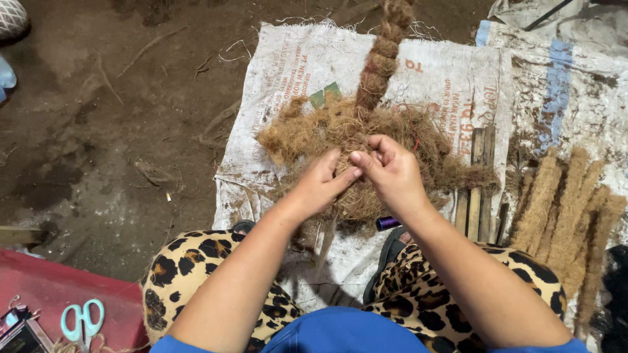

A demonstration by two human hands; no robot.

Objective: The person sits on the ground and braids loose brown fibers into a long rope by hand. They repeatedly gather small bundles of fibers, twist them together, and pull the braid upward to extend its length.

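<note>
Together, left hand [320,186], right hand [392,173], pinching coir fibre [314,134] (white printed sack [288,59] beneath)

White woven sack [288,72] flat on ground, red print; second sack [562,85], blue-striped, right.

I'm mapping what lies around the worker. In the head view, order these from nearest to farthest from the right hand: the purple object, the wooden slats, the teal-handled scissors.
From the right hand:
1. Purple object, just below the wrist, by the knee.
2. Wooden slats, to the right on the sack.
3. Teal-handled scissors, far lower left on the red surface.
</note>
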